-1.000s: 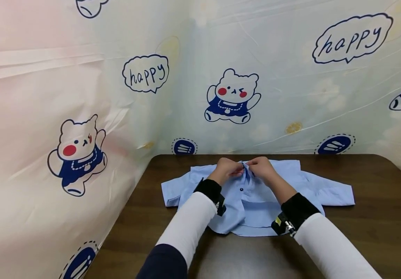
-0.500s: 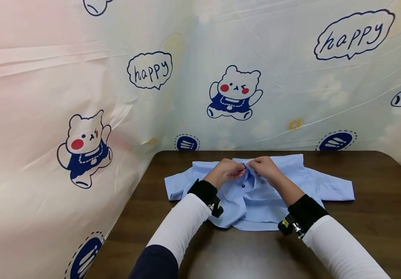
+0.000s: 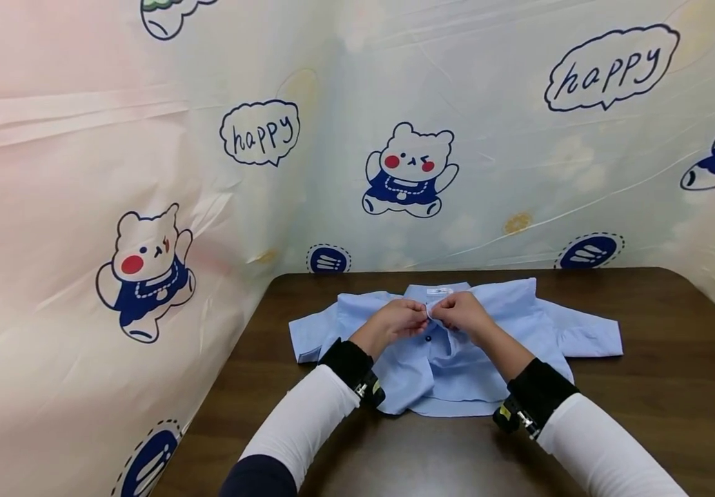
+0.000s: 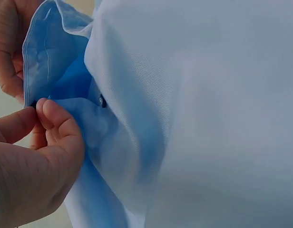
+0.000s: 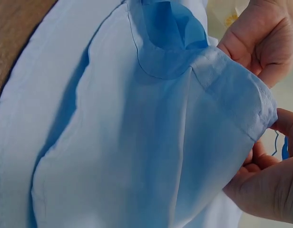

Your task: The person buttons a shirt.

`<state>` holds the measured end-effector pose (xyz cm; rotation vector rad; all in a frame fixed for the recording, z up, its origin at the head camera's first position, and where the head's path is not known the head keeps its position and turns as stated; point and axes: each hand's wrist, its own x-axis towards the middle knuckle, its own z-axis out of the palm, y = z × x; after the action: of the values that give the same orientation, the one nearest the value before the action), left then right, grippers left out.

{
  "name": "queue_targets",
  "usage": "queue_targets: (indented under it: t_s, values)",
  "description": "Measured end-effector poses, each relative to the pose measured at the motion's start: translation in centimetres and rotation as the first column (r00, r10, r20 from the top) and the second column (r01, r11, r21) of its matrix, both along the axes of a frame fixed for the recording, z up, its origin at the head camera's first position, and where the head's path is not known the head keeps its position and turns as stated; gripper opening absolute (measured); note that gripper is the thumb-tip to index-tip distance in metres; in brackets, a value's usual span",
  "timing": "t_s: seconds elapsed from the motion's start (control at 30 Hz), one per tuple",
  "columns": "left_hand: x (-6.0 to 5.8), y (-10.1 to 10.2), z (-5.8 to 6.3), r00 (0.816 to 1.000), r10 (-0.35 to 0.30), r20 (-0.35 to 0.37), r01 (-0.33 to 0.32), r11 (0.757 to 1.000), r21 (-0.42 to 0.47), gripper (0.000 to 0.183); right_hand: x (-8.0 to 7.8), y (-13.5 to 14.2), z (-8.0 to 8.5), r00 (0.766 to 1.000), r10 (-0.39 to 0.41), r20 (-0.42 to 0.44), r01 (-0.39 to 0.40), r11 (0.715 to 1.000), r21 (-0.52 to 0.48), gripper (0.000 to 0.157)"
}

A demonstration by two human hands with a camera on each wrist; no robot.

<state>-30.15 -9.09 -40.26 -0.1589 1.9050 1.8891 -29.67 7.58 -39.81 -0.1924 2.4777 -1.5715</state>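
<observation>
A light blue button-up shirt (image 3: 513, 310) lies front up across the table, sleeves spread to both sides and its lower front overlapping. At the upper front, my left hand (image 3: 395, 320) pinches one edge of the opening. My right hand (image 3: 460, 312) grips the cloth right beside it, the fingertips of both hands nearly meeting. Just below them is a dark button (image 3: 428, 339). The left wrist view shows another dark button (image 4: 102, 100) inside the lifted front, and a small dark spot between pinching fingertips. A raised fold of cloth (image 5: 218, 104) fills much of the right wrist view.
The brown wooden table (image 3: 662, 400) has rounded far corners. Behind and to the left hangs a pale curtain (image 3: 494, 172) printed with bears and lettering. A white label (image 3: 439, 291) shows inside the shirt collar. Black straps with small cameras circle both wrists.
Both hands have come slightly down the shirt front, towards the person. The collar and its white label now show beyond them. Both hands keep hold of the cloth.
</observation>
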Motion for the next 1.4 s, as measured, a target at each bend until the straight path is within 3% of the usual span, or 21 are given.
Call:
queue_targets:
  t_s: [0.2,0.37,0.7,0.9,1.13,1.4]
  values:
    - [0.5,0.1,0.1,0.997,0.076,-0.003,-0.076,0.997,0.014,0.004,0.2,-0.1,-0.1,1.0,0.007,-0.03,-0.005,0.998,0.06,0.015]
    - [1.1,0.5,0.3,0.989,0.148,-0.014,-0.148,0.989,0.019,0.016,0.6,-0.1,-0.6,0.993,0.008,-0.114,0.0,0.998,0.071,0.012]
    - [2.2,1.2,-0.3,0.96,0.204,-0.193,-0.228,0.968,-0.11,0.01,1.4,-0.1,-1.0,0.978,-0.012,-0.208,0.031,0.995,0.092,0.011]
    - [2.2,1.7,-0.5,0.947,0.18,-0.266,-0.236,0.952,-0.194,0.012,1.4,0.3,-0.9,0.974,0.006,-0.227,0.01,0.997,0.073,0.009]
    - [2.2,1.8,-0.9,0.932,0.171,-0.318,-0.243,0.949,-0.2,0.005,1.2,0.4,-1.0,0.993,-0.015,-0.115,0.01,0.999,-0.039,0.014]
    - [2.3,2.0,-1.2,0.895,0.138,-0.425,-0.245,0.947,-0.208,0.008,1.2,0.7,-0.8,0.997,-0.005,0.08,0.018,0.985,-0.17,0.022]
